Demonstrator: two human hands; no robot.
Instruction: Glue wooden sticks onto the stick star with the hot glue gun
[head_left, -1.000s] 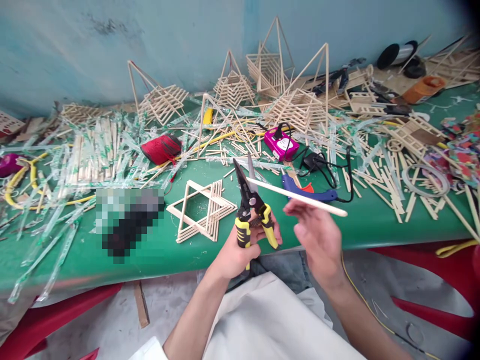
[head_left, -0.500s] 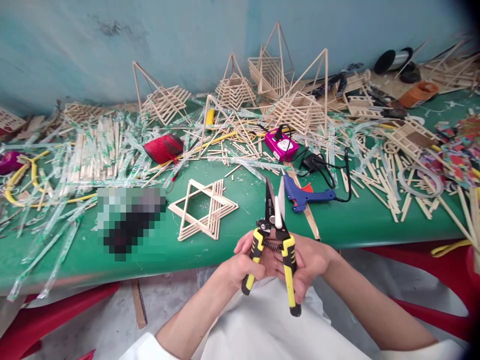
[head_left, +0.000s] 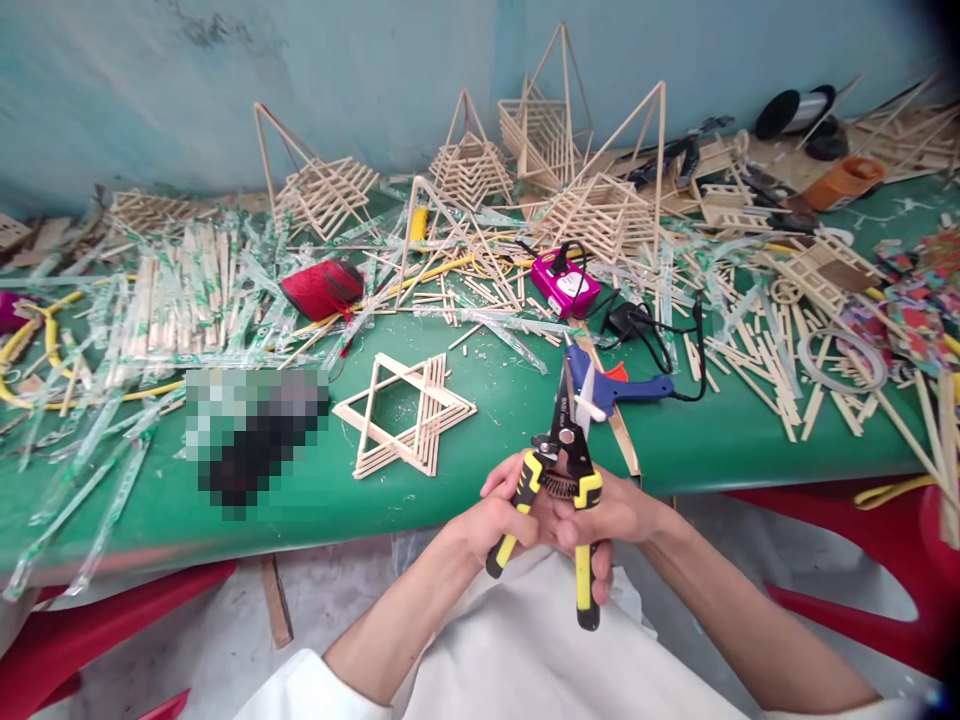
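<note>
Both my hands are on a pair of shears [head_left: 566, 435] with yellow and black handles, held above the table's front edge. My left hand [head_left: 499, 515] wraps the left handle, and my right hand [head_left: 611, 510] closes round the right one. The blades point away from me and stand slightly apart. A short pale piece [head_left: 590, 405] lies across them; I cannot tell whether it is gripped. Left of the shears, a six-pointed star of stacked wooden sticks [head_left: 405, 455] lies flat. A blue glue gun [head_left: 637, 388] rests just beyond the blades.
Behind are a pink box with a plug [head_left: 566, 285], a red pouch [head_left: 322, 290] and stick-built hanging baskets [head_left: 322, 195]. Bundled sticks [head_left: 187, 290] and plastic wrappers cover the left; loose sticks [head_left: 787, 385] lie right. Red chairs [head_left: 847, 540] stand below the green table [head_left: 300, 530].
The shears have shifted slightly right, and their blades have tilted and overlap the glue gun. The pale piece has turned from upright to slanted. My right fingers now curl farther round the handle.
</note>
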